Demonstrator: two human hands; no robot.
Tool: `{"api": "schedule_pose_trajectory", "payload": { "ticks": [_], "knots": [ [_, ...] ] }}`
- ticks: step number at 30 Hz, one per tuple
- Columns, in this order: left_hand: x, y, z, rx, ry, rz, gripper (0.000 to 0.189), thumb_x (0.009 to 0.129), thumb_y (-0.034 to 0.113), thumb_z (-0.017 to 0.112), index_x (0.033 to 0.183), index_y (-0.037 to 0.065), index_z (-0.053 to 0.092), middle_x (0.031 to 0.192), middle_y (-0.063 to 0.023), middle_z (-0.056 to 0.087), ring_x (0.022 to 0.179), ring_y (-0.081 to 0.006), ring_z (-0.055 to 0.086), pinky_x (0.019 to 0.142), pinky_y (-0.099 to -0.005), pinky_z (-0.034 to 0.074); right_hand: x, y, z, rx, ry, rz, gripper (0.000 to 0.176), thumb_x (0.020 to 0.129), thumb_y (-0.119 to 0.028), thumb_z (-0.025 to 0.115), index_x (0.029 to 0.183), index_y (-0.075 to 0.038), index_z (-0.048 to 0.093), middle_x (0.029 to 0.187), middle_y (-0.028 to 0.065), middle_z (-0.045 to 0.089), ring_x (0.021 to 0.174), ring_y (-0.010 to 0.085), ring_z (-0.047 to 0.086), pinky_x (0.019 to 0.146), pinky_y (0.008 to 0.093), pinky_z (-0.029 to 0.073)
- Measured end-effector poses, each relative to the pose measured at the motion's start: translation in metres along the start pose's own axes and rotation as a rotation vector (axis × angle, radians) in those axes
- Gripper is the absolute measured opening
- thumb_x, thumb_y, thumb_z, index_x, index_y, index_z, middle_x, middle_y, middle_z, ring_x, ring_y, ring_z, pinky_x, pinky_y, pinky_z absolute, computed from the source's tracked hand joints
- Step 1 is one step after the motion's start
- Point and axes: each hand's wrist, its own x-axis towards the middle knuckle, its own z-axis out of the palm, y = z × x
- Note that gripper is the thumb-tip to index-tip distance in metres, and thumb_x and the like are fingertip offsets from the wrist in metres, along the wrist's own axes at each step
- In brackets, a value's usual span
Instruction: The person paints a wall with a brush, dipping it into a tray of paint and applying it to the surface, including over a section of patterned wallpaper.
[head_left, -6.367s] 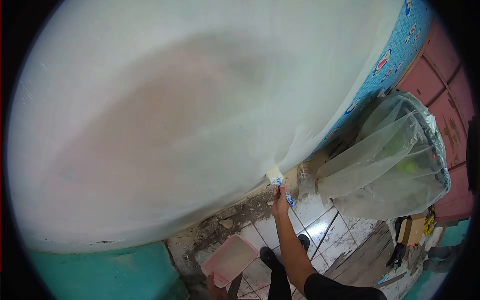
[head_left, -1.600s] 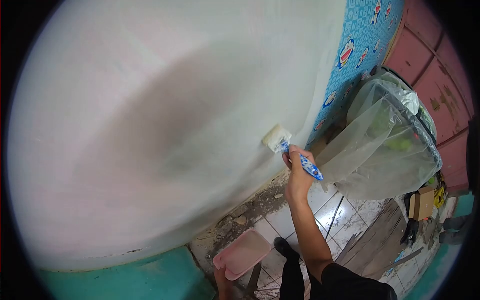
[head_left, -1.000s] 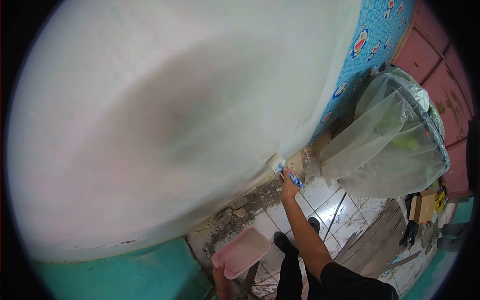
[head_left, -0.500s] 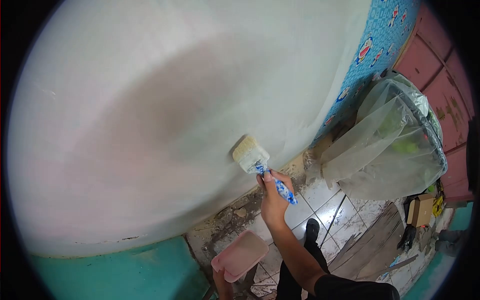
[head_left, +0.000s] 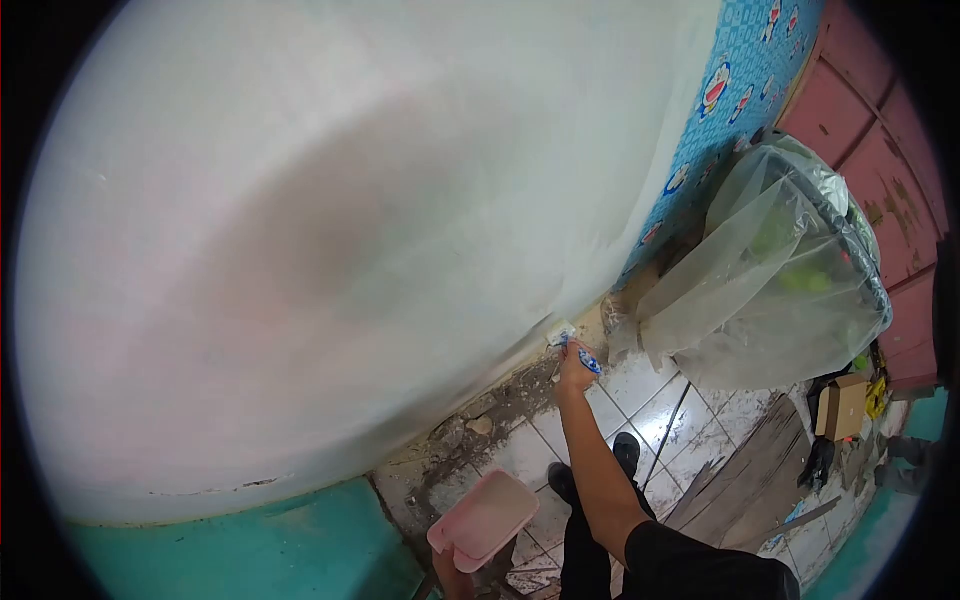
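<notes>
down low by the pale wall (head_left: 250,420), the person's right hand (head_left: 576,374) is wrapped round the blue-and-white handle of a brush (head_left: 562,334), the bare forearm stretched out. the brush's pale head is at the wall's bottom edge, close to the strip of dirt and rubble (head_left: 480,420); i can't tell from here whether the bristles touch. the left hand (head_left: 455,580) grips a pink tray (head_left: 490,510) by its lower edge, held out above the white floor tiles (head_left: 525,450), near the 2 dark shoes (head_left: 626,455). a teal panel (head_left: 240,550) runs under the wall on the left. off to the right i see blue patterned wallpaper (head_left: 700,130), a big clear plastic sheet (head_left: 740,330), a reddish panelled surface (head_left: 840,115), and a cardboard box (head_left: 845,405) near a weathered board (head_left: 750,480).
</notes>
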Motion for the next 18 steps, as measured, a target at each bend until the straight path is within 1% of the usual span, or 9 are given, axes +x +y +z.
{"api": "schedule_pose_trajectory", "payload": {
  "ticks": [3,6,8,9,12,15,16,18],
  "knots": [
    [-0.004,0.006,0.004,0.026,0.005,-0.006,0.054,0.093,0.025,0.049,0.138,-0.002,0.038,0.133,-0.0133,0.049,0.123,-0.0253,0.050,0.104,-0.0393,0.039,-0.042,-0.042,0.021,-0.041,-0.175,-0.216,0.017,0.090,-0.009,0.067,0.102,0.000,0.060,0.094,0.0085,0.064,0.083,0.0155,0.064,0.077,0.0286,0.056],
    [-0.010,0.013,0.010,-0.022,0.012,0.027,0.053,0.092,0.025,0.049,0.137,-0.002,0.038,0.132,-0.0131,0.050,0.122,-0.0247,0.051,0.103,-0.0389,0.040,-0.107,-0.104,0.056,-0.084,-0.339,-0.354,0.016,0.090,-0.009,0.066,0.101,0.000,0.059,0.095,0.0088,0.064,0.082,0.0153,0.064,0.078,0.0296,0.057],
    [-0.011,0.018,0.012,-0.073,0.019,0.035,0.053,0.092,0.025,0.050,0.137,-0.002,0.039,0.131,-0.0129,0.051,0.121,-0.0244,0.051,0.102,-0.0388,0.041,-0.161,-0.157,0.075,0.004,-0.374,-0.350,0.015,0.091,-0.010,0.065,0.102,-0.001,0.059,0.095,0.0086,0.064,0.083,0.0157,0.065,0.080,0.0293,0.056],
    [-0.011,0.022,0.013,-0.036,0.023,0.025,0.053,0.092,0.025,0.051,0.137,-0.002,0.039,0.131,-0.0130,0.051,0.121,-0.0245,0.051,0.102,-0.0388,0.041,-0.182,-0.181,0.081,0.048,-0.394,-0.346,0.014,0.092,-0.010,0.065,0.102,-0.002,0.059,0.095,0.0085,0.064,0.084,0.0159,0.065,0.081,0.0292,0.056],
    [-0.009,0.036,0.012,0.045,0.028,0.017,0.054,0.092,0.026,0.052,0.136,-0.002,0.040,0.130,-0.0134,0.051,0.121,-0.0249,0.051,0.101,-0.0388,0.041,-0.210,-0.233,0.087,0.237,-0.530,-0.211,0.017,0.093,-0.011,0.064,0.106,-0.002,0.057,0.097,0.0090,0.062,0.090,0.0144,0.064,0.086,0.0303,0.057],
    [-0.009,0.037,0.011,0.039,0.025,0.039,0.056,0.091,0.028,0.053,0.136,-0.003,0.039,0.130,-0.0139,0.051,0.121,-0.0253,0.051,0.101,-0.0386,0.041,-0.195,-0.249,0.089,0.603,-0.635,-0.027,0.018,0.094,-0.013,0.063,0.107,-0.004,0.055,0.098,0.0066,0.061,0.089,0.0145,0.064,0.090,0.0313,0.055],
    [-0.008,0.034,0.009,0.043,0.028,0.039,0.056,0.091,0.028,0.053,0.136,-0.003,0.039,0.130,-0.0141,0.051,0.121,-0.0255,0.051,0.101,-0.0386,0.041,-0.185,-0.244,0.090,0.621,-0.650,-0.021,0.016,0.095,-0.015,0.062,0.107,-0.005,0.055,0.100,0.0051,0.061,0.090,0.0151,0.064,0.092,0.0325,0.055],
    [-0.008,0.032,0.007,0.053,0.026,0.043,0.057,0.091,0.028,0.053,0.136,-0.003,0.039,0.130,-0.0143,0.051,0.121,-0.0257,0.051,0.101,-0.0386,0.041,-0.163,-0.216,0.086,0.503,-0.640,-0.029,0.017,0.095,-0.015,0.062,0.108,-0.005,0.055,0.100,0.0052,0.061,0.090,0.0150,0.064,0.092,0.0326,0.055]
  ]
}}
